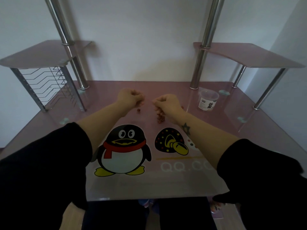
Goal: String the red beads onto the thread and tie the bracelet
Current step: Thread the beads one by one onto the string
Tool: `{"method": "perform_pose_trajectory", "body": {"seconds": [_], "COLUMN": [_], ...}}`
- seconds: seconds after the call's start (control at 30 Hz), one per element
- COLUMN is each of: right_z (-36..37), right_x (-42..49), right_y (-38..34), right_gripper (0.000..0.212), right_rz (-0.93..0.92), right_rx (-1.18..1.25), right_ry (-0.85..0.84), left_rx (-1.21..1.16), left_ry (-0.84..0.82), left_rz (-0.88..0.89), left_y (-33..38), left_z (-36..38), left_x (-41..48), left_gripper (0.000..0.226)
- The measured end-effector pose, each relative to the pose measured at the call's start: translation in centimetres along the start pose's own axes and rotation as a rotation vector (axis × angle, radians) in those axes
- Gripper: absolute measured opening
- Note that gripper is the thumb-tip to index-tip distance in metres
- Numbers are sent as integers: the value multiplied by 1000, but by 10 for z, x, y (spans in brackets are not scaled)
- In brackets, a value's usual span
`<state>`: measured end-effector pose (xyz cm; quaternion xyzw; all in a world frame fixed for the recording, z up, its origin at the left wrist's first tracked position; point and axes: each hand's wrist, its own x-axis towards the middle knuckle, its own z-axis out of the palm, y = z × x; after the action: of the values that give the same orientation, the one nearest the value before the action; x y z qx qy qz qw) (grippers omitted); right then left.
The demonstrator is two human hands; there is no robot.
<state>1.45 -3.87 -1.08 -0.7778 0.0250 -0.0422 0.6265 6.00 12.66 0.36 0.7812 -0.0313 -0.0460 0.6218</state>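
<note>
Head view: two hands are hovering over the pink glass surface [216, 127]. The left hand [131, 98] and the right hand [167, 102] are both curling their fingers tight, but I cannot tell what they are pinching. One little pile of small round red beads [160, 118] is lying just under the right hand. One lone red bead [138, 110] is lying near the left hand. One clear plastic tub [208, 100] is standing off to the right.

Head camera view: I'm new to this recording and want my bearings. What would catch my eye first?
A big cartoon penguin printed on the pink desk, near the middle, stands out most. Beyond it the left hand and right hand are close together with curled fingers, red beads heaped by the right wrist. A clear plastic tub stands back right.
</note>
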Motion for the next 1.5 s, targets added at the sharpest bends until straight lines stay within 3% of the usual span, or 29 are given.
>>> {"method": "perform_pose_trajectory", "body": {"seconds": [0.17, 0.53, 0.6, 0.73, 0.8, 1.03, 1.5], "right_z": [3, 4, 2, -5, -8, -14, -10], "right_x": [1, 6, 7, 6, 5, 0, -3], "right_y": [2, 8, 9, 12, 13, 17, 17], "right_gripper": [16, 6, 6, 7, 6, 6, 13], "right_rz": [-3, -85, -107, -168, -180, -189, -218], "right_rx": [-101, -268, -279, -265, -256, -230, -265], "right_ry": [-2, 10, 18, 85, 124, 161, 151], "left_rx": [518, 809, 585, -279, -460, -631, -654], "left_ry": [12, -84, -103, -209, -242, -237, -251], "left_rz": [142, 201, 96, -313, -412, -538, -529], "left_y": [-16, -24, -24, -16, -16, -20, -20], "left_z": [-10, 3, 7, 17, 20, 27, 27], "left_x": [8, 7, 7, -3, -6, -11, -12], "left_gripper": [12, 14, 16, 8, 10, 18, 21]}}
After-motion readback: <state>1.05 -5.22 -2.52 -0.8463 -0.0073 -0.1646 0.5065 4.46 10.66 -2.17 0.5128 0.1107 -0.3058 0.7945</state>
